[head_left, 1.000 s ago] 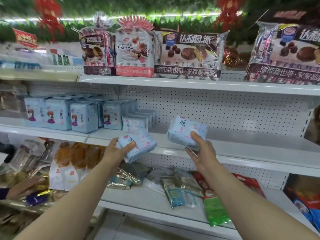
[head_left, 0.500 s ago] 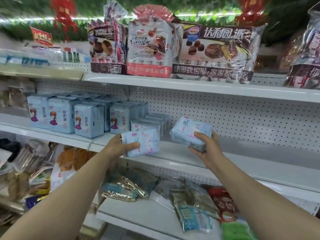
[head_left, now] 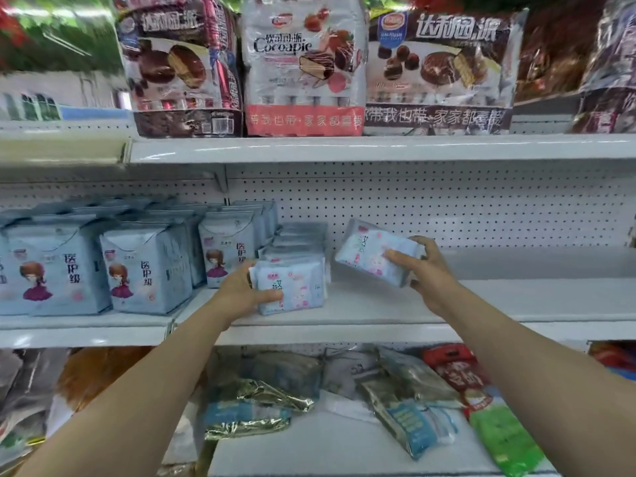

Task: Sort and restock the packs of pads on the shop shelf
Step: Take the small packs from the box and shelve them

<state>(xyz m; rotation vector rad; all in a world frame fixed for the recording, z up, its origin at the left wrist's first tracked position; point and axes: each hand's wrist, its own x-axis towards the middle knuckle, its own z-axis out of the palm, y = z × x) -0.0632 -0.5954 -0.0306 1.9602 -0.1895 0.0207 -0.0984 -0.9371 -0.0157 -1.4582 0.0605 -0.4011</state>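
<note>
Now, from the head camera, both arms reach to the middle shelf (head_left: pixel 481 304) of a shop rack backed by pegboard (head_left: pixel 447 201). The left hand (head_left: pixel 241 290) grips the left pack (head_left: pixel 296 287), a small pale-blue pack of pads, with the thumb laid across its front and the fingers tucked behind its left edge. It stands upright on the shelf at the front of a row of matching packs (head_left: pixel 299 235) running back toward the pegboard, and seems to touch the one behind.

The right hand (head_left: pixel 425 266) is clamped on the right pack (head_left: pixel 364 249), of the same kind, thumb across its face and fingers curled round its right end. That pack is tilted and held clear of the shelf, just beside the row on its right. Taller blue packs (head_left: pixel 148 266) stand in ranks to the left. Big snack bags (head_left: pixel 303 63) fill the shelf above, and foil bags (head_left: pixel 261 397) and other packets lie loosely on the shelf below.

These packs look light and soft, thin film over padding, so they should give under the fingers rather than crack. The wrap is probably a little slippery. The best hold is likely across the flat faces or short ends, thumb opposite fingers, since pinching a corner would only crumple the film. A lone upright pack may topple, so it wants a neighbour to lean on.
</note>
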